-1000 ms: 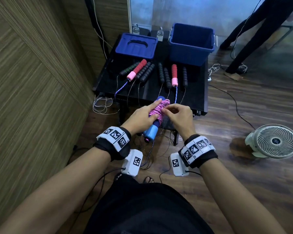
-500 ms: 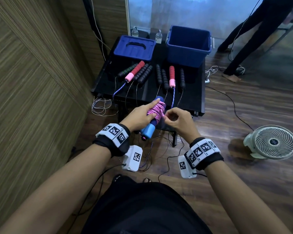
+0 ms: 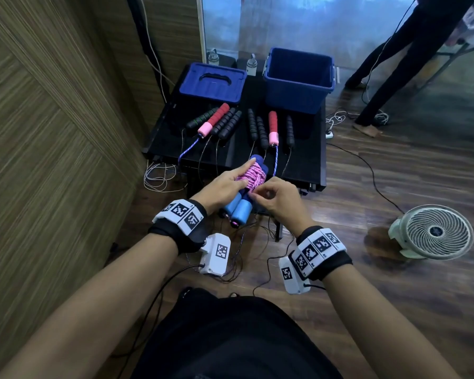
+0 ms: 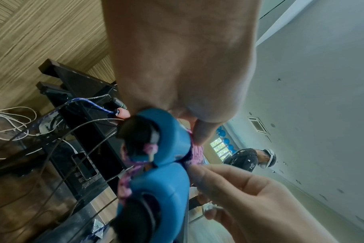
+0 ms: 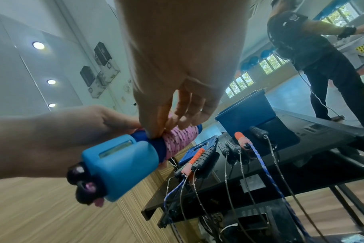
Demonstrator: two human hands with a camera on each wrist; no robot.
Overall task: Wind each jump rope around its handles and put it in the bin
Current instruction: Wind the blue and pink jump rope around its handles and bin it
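Left hand (image 3: 222, 187) grips paired blue handles (image 3: 238, 209), pink rope (image 3: 251, 176) wound round them. Right hand (image 3: 278, 199) pinches rope end beside coil: tucking step. Next: carry bundle forward to open blue bin (image 3: 298, 77) beyond hands.

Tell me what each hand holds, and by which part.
The left hand grips the blue handles of the wound jump rope, thumb on the pink cord. The right hand pinches that cord at the winding's near edge.
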